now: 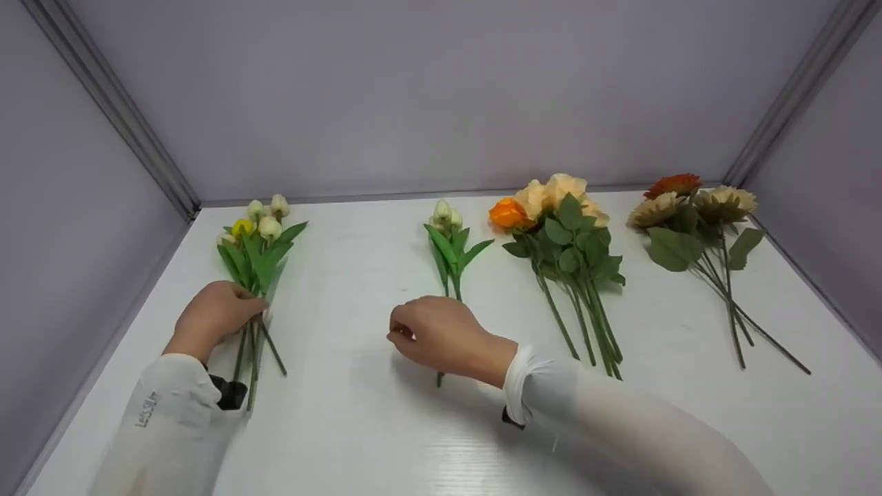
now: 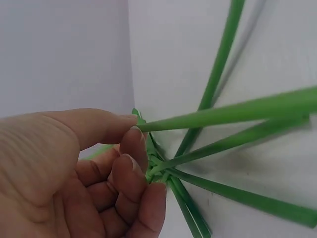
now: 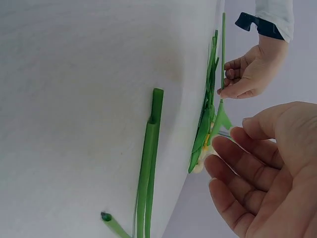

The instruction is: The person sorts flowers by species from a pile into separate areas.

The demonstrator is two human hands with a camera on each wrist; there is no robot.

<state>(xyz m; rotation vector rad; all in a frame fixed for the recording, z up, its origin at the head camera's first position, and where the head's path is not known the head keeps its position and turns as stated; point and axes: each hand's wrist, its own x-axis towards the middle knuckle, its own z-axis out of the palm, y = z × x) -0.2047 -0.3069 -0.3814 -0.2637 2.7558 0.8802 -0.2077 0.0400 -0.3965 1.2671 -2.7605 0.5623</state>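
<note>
My left hand (image 1: 217,313) pinches a green tulip stem (image 2: 228,115) between thumb and forefinger, as the left wrist view shows up close. Other stems (image 2: 242,196) fan out on the table just beyond its fingers. They belong to the left bunch of tulips (image 1: 258,255), with white heads and one yellow head. My right hand (image 1: 441,334) hovers over the stems of a small group of white tulips (image 1: 451,241) in the middle. Its fingers are loosely bent with nothing between them, and in the right wrist view they appear beside the table surface.
Right of the middle tulips lies a bunch of roses (image 1: 568,241), peach with one orange bloom. Farther right are beige and rust-red flowers (image 1: 696,213) with crossed stems. Purple-grey panels (image 1: 441,96) enclose the white table (image 1: 351,427) at the back and sides.
</note>
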